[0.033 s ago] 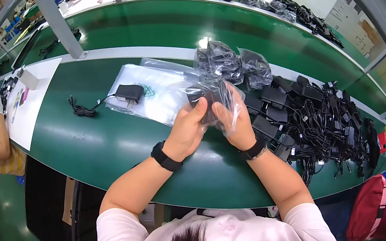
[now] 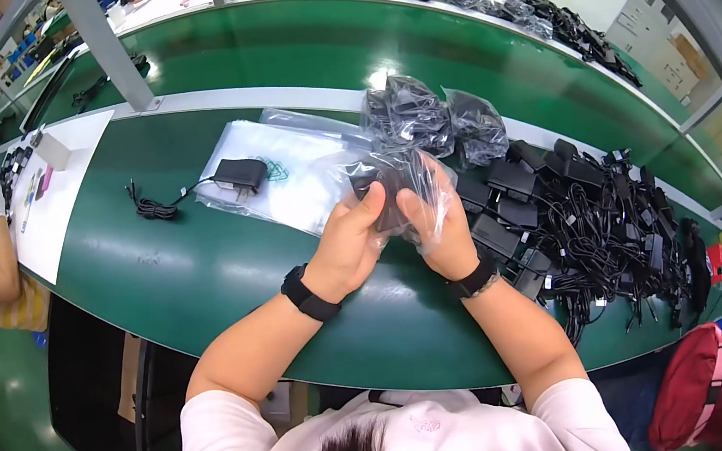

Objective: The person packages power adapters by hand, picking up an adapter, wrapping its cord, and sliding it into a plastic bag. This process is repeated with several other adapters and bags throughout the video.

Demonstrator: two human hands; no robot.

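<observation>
Between my two hands is a black power adapter point(image 2: 392, 211) inside a see-through plastic bag point(image 2: 432, 229). My left hand point(image 2: 347, 244) is closed on its left side, thumb on top. My right hand point(image 2: 445, 236) grips the other side, with the loose film bunched around its fingers. The far fingers of both hands are partly hidden. Beyond my left hand lies a stack of flat plastic bags point(image 2: 297, 205). A single black plug adapter point(image 2: 240, 175) rests on that stack, its coiled cable point(image 2: 155, 207) on the green table.
Bagged adapters point(image 2: 413, 124) stand at the table's far edge. A large tangled heap of adapters and cables point(image 2: 604, 226) covers the right side. A grey metal post point(image 2: 110, 48) rises at the far left. Co-workers sit left, right and across; a red bag point(image 2: 720, 377) is at lower right.
</observation>
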